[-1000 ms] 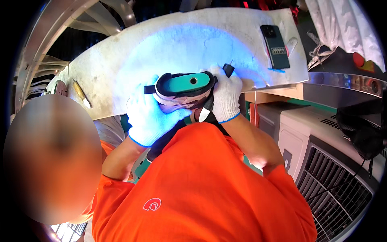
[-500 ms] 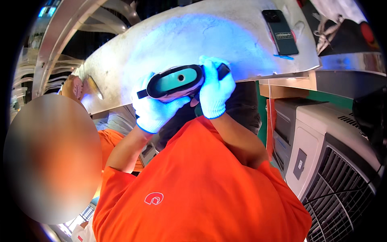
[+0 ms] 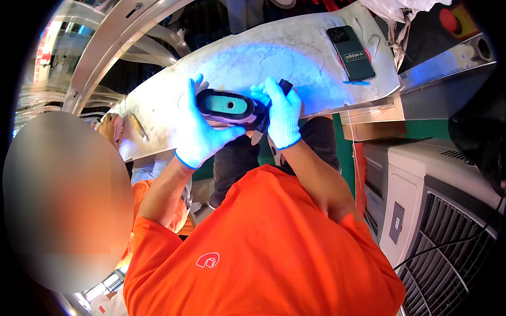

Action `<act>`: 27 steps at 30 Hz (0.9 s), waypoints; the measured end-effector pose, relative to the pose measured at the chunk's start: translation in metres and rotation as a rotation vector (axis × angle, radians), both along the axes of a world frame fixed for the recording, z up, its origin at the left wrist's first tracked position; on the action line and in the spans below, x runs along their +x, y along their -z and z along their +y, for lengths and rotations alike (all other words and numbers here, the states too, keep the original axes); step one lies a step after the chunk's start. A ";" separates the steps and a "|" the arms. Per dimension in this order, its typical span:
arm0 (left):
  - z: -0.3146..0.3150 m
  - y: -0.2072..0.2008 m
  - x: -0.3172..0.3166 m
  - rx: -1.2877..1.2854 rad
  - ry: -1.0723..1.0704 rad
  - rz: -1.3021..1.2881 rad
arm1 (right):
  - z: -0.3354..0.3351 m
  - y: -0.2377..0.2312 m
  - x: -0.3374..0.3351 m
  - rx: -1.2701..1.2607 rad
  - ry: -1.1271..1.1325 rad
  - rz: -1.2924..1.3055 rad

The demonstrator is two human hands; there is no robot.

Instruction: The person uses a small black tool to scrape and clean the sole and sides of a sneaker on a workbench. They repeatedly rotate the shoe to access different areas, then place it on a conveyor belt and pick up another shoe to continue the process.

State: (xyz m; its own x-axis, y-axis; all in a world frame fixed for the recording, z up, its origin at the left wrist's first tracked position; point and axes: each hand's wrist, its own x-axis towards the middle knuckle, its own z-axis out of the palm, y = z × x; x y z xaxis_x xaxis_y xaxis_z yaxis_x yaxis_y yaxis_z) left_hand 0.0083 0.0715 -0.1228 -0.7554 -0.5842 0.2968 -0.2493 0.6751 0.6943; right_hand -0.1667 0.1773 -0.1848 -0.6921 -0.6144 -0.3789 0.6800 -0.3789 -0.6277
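1. In the head view, the shoe [image 3: 254,112] is sitting just off the middle toward 11 o'clock, its opening facing up and showing a turquoise insert [image 3: 213,104] with a round hole.
2. Taking the shoe as clock centre, the gloved left hand [image 3: 199,138] is cradling it from 8 o'clock, fingers rising along the 9 o'clock end and thumb stretching along the 6 o'clock side.
3. The gloved right hand [image 3: 284,117] is curling at 3 o'clock, against the shoe's end; a small black piece [image 3: 285,86] is poking out beyond its fingers, though I cannot tell exactly what they are pinching.
4. A pale workbench [image 3: 158,105] is spreading behind, partly glowing blue.
5. A dark phone [image 3: 349,52] is lying on it toward 2 o'clock, and a yellow-handled tool [image 3: 138,127] toward 8 or 9.
6. A beige cooler [image 3: 408,181] is standing toward 4 o'clock.
7. A co-worker [image 3: 68,205], blurred out, is appearing toward 8 o'clock.
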 end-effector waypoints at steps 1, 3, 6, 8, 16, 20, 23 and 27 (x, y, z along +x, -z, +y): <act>0.000 0.003 0.000 0.029 0.028 0.057 | -0.001 0.000 0.001 0.005 0.000 -0.006; 0.004 0.014 0.004 0.246 0.056 0.117 | -0.001 0.002 0.006 0.027 -0.006 -0.018; 0.002 0.016 -0.005 0.251 0.091 0.148 | -0.005 -0.002 0.005 0.171 -0.035 0.095; -0.007 0.018 -0.008 0.105 0.160 0.153 | -0.005 0.000 -0.004 0.340 -0.144 0.367; -0.019 0.040 0.021 -0.305 0.248 0.247 | -0.007 0.000 -0.003 -0.041 -0.189 0.059; -0.011 0.060 0.036 -0.518 0.123 0.363 | 0.001 -0.007 -0.007 0.070 -0.290 0.239; -0.001 0.048 0.009 -0.696 0.027 0.521 | 0.003 -0.022 -0.011 0.176 -0.409 0.430; -0.001 0.093 0.016 -0.708 -0.052 0.617 | -0.006 -0.028 -0.022 0.329 -0.631 0.744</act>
